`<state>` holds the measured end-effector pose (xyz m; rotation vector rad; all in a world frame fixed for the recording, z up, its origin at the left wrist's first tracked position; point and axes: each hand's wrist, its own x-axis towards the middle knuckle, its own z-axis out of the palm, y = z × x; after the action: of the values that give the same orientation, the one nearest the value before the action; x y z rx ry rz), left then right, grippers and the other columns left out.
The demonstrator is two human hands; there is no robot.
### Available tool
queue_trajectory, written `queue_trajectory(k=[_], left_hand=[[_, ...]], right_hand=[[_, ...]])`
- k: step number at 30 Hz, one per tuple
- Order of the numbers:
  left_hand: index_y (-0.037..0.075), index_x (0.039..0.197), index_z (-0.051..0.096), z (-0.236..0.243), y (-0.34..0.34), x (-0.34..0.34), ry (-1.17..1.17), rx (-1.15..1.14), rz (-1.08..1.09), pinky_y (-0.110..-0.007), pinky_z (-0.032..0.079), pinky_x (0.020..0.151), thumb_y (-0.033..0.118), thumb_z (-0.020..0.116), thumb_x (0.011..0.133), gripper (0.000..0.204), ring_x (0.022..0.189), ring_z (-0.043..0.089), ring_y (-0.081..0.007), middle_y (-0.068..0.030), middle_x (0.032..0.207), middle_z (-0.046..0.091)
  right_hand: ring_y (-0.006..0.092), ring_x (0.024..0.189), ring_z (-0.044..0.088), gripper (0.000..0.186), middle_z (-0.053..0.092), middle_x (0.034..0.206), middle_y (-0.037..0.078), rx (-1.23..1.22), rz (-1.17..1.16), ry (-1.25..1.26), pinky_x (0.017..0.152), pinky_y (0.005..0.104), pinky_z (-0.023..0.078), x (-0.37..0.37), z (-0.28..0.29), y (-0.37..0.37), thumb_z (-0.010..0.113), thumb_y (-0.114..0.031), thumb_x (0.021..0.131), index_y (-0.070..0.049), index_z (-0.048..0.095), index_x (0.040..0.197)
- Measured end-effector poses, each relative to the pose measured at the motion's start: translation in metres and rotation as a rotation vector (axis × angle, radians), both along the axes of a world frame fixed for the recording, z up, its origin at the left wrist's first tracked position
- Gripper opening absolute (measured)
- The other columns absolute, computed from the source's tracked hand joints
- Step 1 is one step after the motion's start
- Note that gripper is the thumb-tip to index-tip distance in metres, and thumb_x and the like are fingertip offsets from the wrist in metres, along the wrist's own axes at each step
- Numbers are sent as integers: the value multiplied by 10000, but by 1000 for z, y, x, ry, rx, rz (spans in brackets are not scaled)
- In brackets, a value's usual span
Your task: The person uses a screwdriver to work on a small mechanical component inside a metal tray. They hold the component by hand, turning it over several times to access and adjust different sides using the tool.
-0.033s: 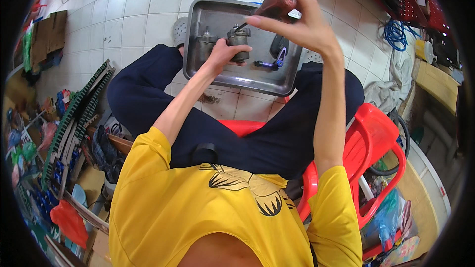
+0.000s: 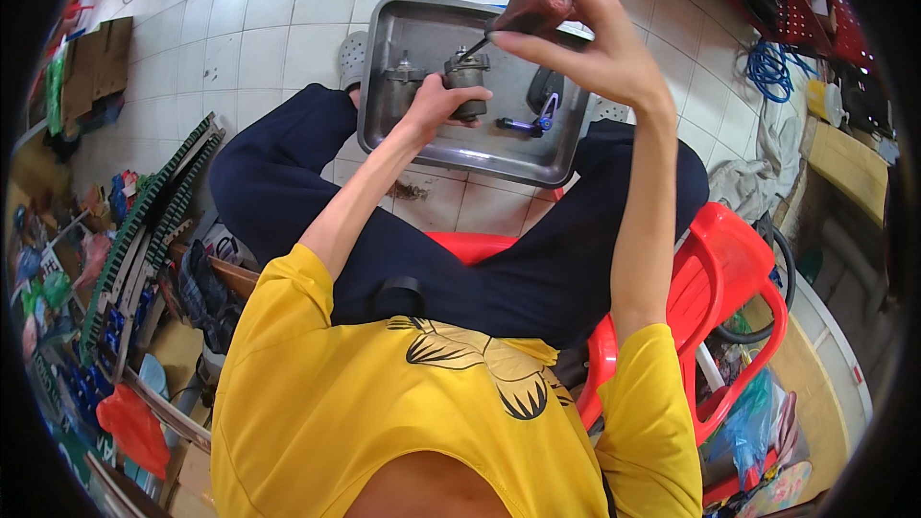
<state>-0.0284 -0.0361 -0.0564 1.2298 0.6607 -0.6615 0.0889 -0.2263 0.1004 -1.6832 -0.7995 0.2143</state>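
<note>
My left hand [image 2: 439, 105] is wrapped around a grey metal cylinder [image 2: 467, 79] that looks like a small motor, holding it upright over a metal tray [image 2: 504, 161]. A screwdriver [image 2: 533, 11] with a dark red handle slants down to the top of this cylinder; its tip is too small to make out. Around the handle curve the thumb and fingers of my right hand [image 2: 600, 48]. A second, similar metal part [image 2: 401, 82] stands in the tray left of my left hand. On the right lie a purple-and-black lever-like piece [image 2: 530, 122] and a dark rounded object [image 2: 544, 86].
The tray sits on white floor tiles [image 2: 278, 38] between my feet. A red plastic chair [image 2: 715, 259] is at my right, and a blue coiled cord [image 2: 767, 69] lies beyond it. Green-edged strips [image 2: 144, 230] and assorted clutter line the left side, near a cardboard box [image 2: 98, 62].
The fingers of my right hand have shifted slightly around the screwdriver handle. My left hand keeps its hold on the metal cylinder.
</note>
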Motion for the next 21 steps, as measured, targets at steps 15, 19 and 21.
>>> queue_trajectory(k=[15, 19, 21], left_hand=[[-45, 1037, 674, 0, -1, 2, 22, 29, -3, -366, 672, 629, 114, 868, 778, 360, 772, 701, -192, -107, 935, 700], [-51, 1055, 662, 1, -1, 1, 39, 13, -30, -366, 672, 629, 110, 871, 775, 384, 791, 700, -194, -110, 950, 697], [-53, 1061, 655, 2, 0, 2, 36, 17, -38, -366, 672, 630, 108, 872, 773, 394, 799, 699, -194, -111, 955, 695]], right_hand=[[50, 898, 605, 347, 687, 996, 23, -137, 0, 239, 682, 240, 495, -8, 19, 0, 835, -113, 881, -28, 661, 1169], [69, 818, 626, 391, 686, 881, -9, -109, 7, 227, 674, 246, 508, -6, 22, 2, 867, -116, 841, -34, 685, 1177], [68, 767, 616, 439, 679, 844, -16, -78, 31, 217, 660, 242, 503, -1, 12, -2, 897, -128, 802, -41, 690, 1180]])
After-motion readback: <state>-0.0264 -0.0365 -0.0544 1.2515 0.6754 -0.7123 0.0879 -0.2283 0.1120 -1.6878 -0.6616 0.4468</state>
